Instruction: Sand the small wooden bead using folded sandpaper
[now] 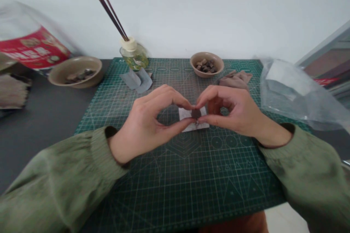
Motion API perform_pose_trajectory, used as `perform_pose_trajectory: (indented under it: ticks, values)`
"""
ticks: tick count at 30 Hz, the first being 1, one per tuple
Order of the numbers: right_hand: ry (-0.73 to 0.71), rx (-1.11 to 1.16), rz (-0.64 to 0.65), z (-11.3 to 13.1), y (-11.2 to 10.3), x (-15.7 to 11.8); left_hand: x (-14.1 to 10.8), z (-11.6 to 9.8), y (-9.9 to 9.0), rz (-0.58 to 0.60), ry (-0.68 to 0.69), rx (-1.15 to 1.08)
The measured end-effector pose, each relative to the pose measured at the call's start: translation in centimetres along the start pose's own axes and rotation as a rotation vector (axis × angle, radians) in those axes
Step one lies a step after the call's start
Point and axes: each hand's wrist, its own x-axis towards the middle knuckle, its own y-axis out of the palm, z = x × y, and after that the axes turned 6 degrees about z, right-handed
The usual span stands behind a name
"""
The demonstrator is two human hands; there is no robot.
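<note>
Between the fingertips of both hands is a small dark brown piece (195, 113), roundish in outline; its exact kind cannot be made out. My left hand (153, 116) pinches it from the left with thumb and forefinger. From the right, my right hand (232, 111) grips it the same way, its other fingers curled behind. Under the fingertips lies a small white sheet (186, 113) with faint dark marks, resting on the green cutting mat (175, 174). Part of the sheet is hidden by the hands.
A bowl of brown chunks (207, 64) and a crumpled brown cloth (236, 79) stand behind. Grey sandpaper-like pieces (138, 80) lie by a reed diffuser (133, 53). At left are another bowl (76, 72) and a red-white bag (32, 43); at right, a clear plastic bag (295, 90).
</note>
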Motion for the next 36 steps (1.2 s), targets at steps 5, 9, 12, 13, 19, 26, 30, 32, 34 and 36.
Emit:
perform_pose_trajectory:
  ticks: [5, 9, 12, 13, 19, 26, 30, 32, 34, 36]
  values:
    - [0.021, -0.166, -0.057, 0.0, -0.2, -0.2, 0.1, 0.9, 0.2, 0.184, -0.084, 0.087]
    - [0.019, -0.430, 0.021, -0.3, -0.4, 0.0, 0.0, 1.6, 0.4, 0.358, -0.052, 0.175]
    - [-0.024, -0.569, 0.106, -0.6, -0.2, 0.3, -0.1, 1.9, 0.5, 0.355, -0.055, 0.180]
    - [-0.025, -0.582, 0.129, -0.7, -0.1, 0.4, -0.1, 1.9, 0.5, 0.350, -0.060, 0.180]
    - [0.020, -0.612, 0.128, -0.8, 0.0, 0.5, -0.3, 2.1, 0.5, 0.349, -0.068, 0.189]
    - [0.046, -0.659, 0.110, -1.0, 0.0, 0.3, -0.2, 2.0, 0.6, 0.349, -0.027, 0.218]
    - [0.049, -0.655, 0.102, -1.0, 0.2, 0.3, -0.2, 2.0, 0.6, 0.349, -0.024, 0.237]
    - [0.052, -0.654, 0.098, -1.1, 0.4, 0.4, -0.3, 2.1, 0.6, 0.350, -0.025, 0.238]
    - [0.058, -0.652, 0.092, -1.1, 0.5, 0.4, -0.3, 2.1, 0.6, 0.352, -0.027, 0.240]
    - [0.063, -0.652, 0.082, -1.2, 0.6, 0.5, -0.3, 2.1, 0.6, 0.350, -0.028, 0.245]
